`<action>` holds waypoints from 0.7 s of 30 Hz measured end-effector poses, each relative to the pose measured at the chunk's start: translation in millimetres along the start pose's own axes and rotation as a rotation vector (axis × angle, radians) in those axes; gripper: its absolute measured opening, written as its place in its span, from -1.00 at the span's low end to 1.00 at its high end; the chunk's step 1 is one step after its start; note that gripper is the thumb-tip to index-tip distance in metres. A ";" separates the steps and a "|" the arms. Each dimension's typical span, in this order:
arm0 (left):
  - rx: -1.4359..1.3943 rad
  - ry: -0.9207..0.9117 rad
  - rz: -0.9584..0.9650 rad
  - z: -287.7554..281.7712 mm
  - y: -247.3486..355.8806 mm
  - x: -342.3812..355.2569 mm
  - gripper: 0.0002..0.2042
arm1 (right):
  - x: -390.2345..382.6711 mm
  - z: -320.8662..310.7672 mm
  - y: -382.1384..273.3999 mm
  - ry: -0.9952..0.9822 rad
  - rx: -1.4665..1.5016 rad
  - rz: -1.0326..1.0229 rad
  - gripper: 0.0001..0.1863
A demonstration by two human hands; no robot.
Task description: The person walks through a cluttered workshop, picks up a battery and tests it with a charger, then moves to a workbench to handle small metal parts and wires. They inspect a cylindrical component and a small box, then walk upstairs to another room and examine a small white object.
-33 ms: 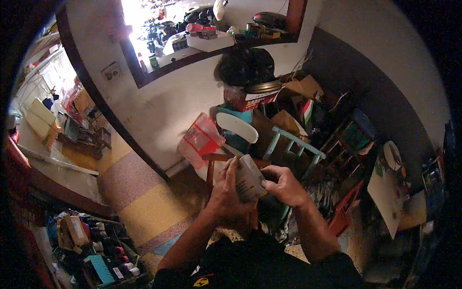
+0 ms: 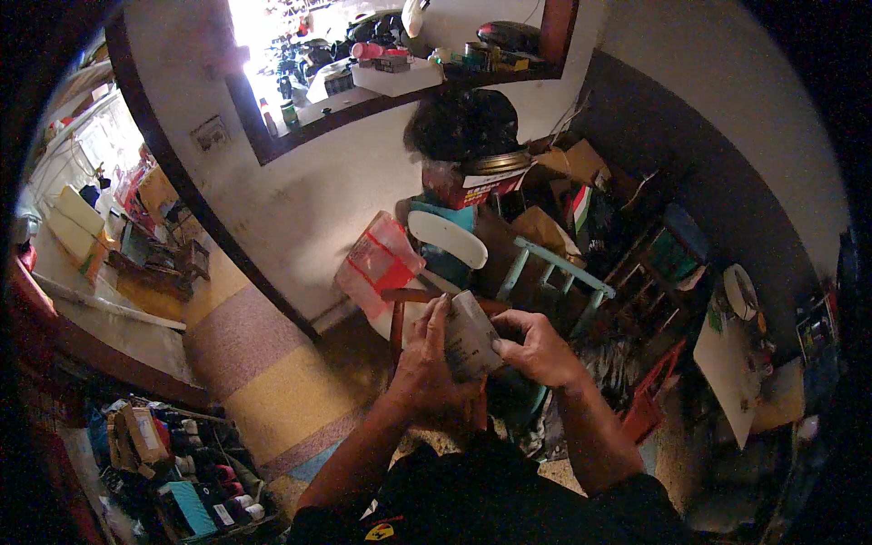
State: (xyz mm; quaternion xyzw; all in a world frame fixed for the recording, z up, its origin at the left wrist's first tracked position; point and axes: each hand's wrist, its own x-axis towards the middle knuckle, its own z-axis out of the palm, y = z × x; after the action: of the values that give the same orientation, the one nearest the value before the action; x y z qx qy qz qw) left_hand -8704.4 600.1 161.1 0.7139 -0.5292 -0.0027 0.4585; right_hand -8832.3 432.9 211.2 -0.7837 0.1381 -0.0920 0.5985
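A pale grey, sheet-like piece with dark print (image 2: 470, 338) is held up in front of my body, curving a little at its upper edge. It looks like sandpaper, though the grit side is out of sight. My left hand (image 2: 425, 357) grips its left side, fingers together and pointing up. At the right edge my right hand (image 2: 538, 349) pinches it between thumb and bent fingers. Just beyond and beneath the hands stands a reddish-brown wooden frame (image 2: 397, 327), perhaps a chair or stool. My hands hide much of that frame.
A red and clear plastic bag (image 2: 381, 259) lies beyond my left hand, beside a white curved chair back (image 2: 448, 238). A pale green wooden chair (image 2: 559, 270) stands to the right, among piled clutter. A crate of bottles and boxes (image 2: 186, 468) sits at lower left.
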 end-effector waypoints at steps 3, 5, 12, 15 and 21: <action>0.083 -0.038 -0.034 -6.3 2.0 -4.1 0.12 | 3.4 1.9 0.6 -0.013 -0.005 0.047 -0.64; 0.037 0.020 -0.117 -7.1 4.8 -4.7 0.10 | 2.5 2.9 4.2 0.000 0.088 0.058 -0.60; -0.584 0.013 -0.376 0.2 -7.4 -3.6 0.02 | -0.3 36.2 36.1 0.121 0.007 -0.062 -0.52; -0.470 0.041 -0.304 5.1 -18.0 -10.1 0.02 | 2.8 37.5 47.2 0.088 0.131 -0.007 -0.54; 0.006 0.140 -0.188 16.4 -17.5 -8.7 0.05 | 17.1 25.0 50.1 0.147 -0.152 -0.080 -0.47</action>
State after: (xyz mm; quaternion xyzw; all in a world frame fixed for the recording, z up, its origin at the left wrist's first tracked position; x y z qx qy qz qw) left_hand -8703.1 596.3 135.9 0.7603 -0.4265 0.0058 0.4899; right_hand -8813.7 437.8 155.9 -0.8228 0.1569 -0.1623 0.5215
